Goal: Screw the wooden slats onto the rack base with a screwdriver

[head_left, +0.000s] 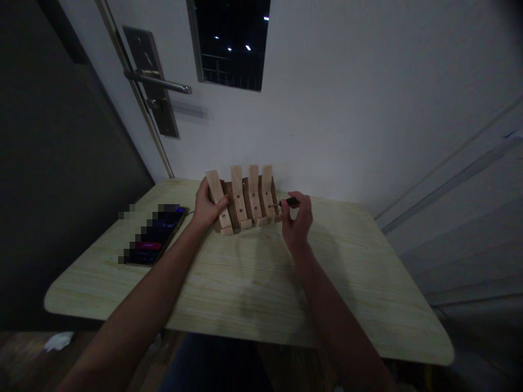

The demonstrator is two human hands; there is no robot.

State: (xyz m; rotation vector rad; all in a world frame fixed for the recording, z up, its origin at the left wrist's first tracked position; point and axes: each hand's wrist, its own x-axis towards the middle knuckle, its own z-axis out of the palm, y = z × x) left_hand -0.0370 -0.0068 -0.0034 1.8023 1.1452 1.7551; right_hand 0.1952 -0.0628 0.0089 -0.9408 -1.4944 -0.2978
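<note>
A wooden rack (237,188) with several upright pegs screwed to a brown backboard stands tilted near the table's far edge. Around its left end my left hand (209,206) is closed, the thumb lying by the leftmost peg. In my right hand (298,219) is a small screwdriver (291,202) with a black handle, pinched between thumb and fingers. Its thin shaft points left, and the tip is at a screw on the rightmost peg. Dark screw heads show on the pegs. The back of the rack is hidden.
The light wood-grain table (245,288) meets a white door with a metal handle (159,81) and a dark window (232,43). A phone (157,239), partly pixelated, lies on the left of the table. White crumpled paper (58,341) is on the floor.
</note>
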